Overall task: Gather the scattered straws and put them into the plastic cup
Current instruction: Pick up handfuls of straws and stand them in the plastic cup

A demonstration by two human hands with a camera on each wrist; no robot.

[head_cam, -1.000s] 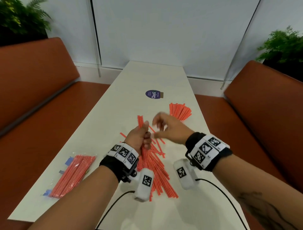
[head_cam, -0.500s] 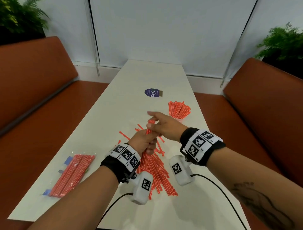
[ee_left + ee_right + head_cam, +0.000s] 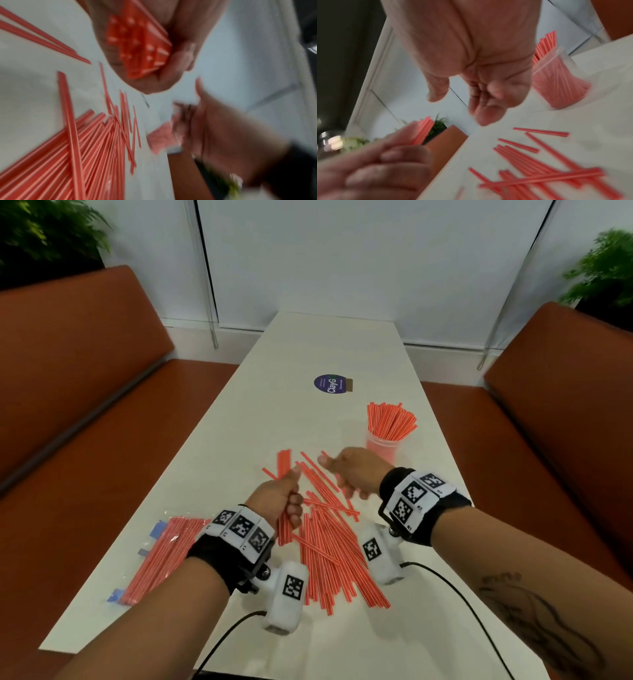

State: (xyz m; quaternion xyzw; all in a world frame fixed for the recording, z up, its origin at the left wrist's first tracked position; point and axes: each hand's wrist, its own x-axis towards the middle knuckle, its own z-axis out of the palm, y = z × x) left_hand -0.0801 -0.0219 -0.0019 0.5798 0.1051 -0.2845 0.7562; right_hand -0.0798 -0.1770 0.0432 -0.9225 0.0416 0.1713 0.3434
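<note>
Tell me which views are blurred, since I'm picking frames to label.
Head view: mostly sharp, the cup and loose straws crisp, only the right hand slightly smeared. Left wrist view: heavily motion-blurred, straws streaked. Right wrist view: blurred too, the left hand softest.

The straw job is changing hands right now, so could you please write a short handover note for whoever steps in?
Left hand: grips a bundle of straws, held upright over the table.
Right hand: open, holds nothing, hovers above the scattered straws.
Plastic cup: stands far right on the table, already full of straws.
Done: part of the straws are in the cup.
Left: drop the held bundle into the cup, then gather the pile. A sealed pack of straws lies at the table's left edge.
</note>
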